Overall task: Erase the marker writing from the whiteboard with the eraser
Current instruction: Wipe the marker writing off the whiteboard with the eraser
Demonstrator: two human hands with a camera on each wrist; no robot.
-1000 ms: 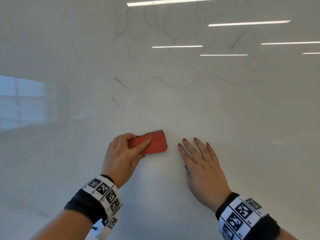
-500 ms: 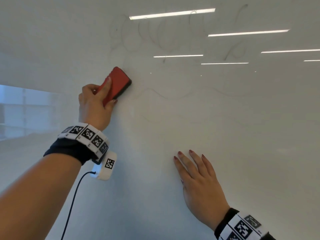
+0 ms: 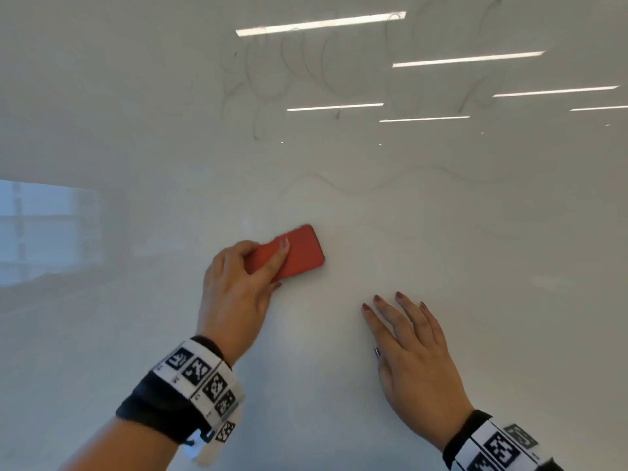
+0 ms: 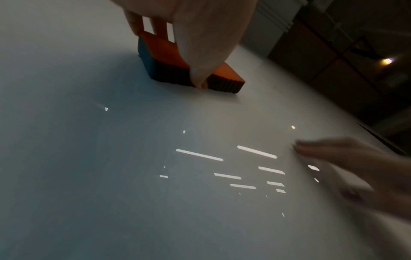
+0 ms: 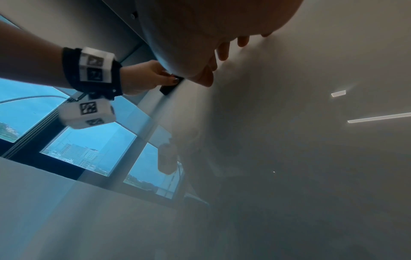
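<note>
My left hand [image 3: 238, 287] grips a red eraser [image 3: 299, 254] with a dark felt underside and presses it flat on the whiteboard [image 3: 441, 266]. In the left wrist view the eraser [image 4: 169, 58] sits under my fingers [image 4: 200, 73], thumb on its near edge. Faint grey marker loops [image 3: 306, 66] stay high on the board, and a thin wavy line [image 3: 356, 185] runs just above the eraser. My right hand [image 3: 411, 351] lies flat on the board to the right, fingers straight and spread; in the right wrist view only its fingertips [image 5: 222, 52] show.
The glossy board mirrors ceiling light strips [image 3: 319, 23] and a window [image 3: 47, 232]. Real windows [image 5: 89, 149] lie to the left of the board. A white sensor box [image 5: 86, 112] hangs from my left wrist band.
The left hand swept the eraser from beside the right hand up and left to the writing, then back down toward the middle. The left end of the wavy lines has faded. The right hand stayed flat.
</note>
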